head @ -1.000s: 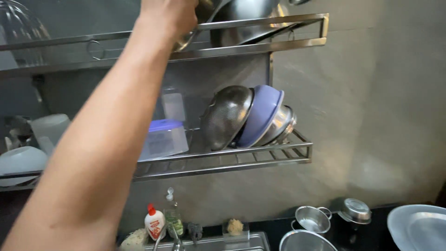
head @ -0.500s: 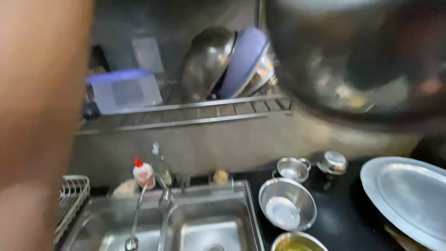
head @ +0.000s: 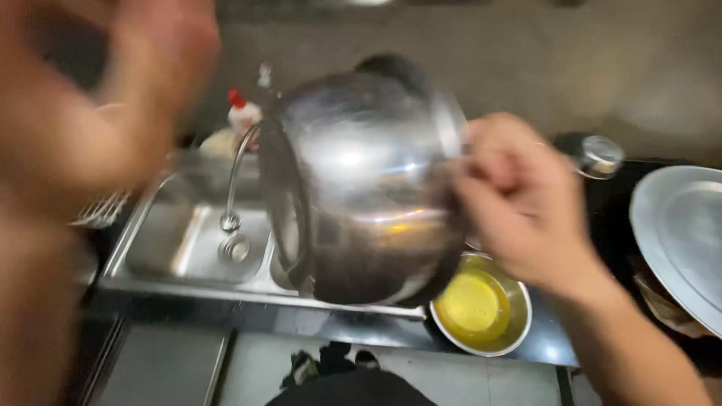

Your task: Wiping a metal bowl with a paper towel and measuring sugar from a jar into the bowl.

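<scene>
Right hand has fingers closed on the rim of a big steel pot, held tilted in the air over the right half of the sink. Left hand is raised at upper left, heavily blurred, nothing visibly in it; can't tell how open it is. Steel bowl with yellow liquid sits at the worktop's front edge, just right of the sink. Large steel plate at the worktop's right edge.

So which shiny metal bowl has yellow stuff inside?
The small round steel bowl on the dark counter beside the sink. The big steel pot in the right hand shows only its shiny outside.
</scene>
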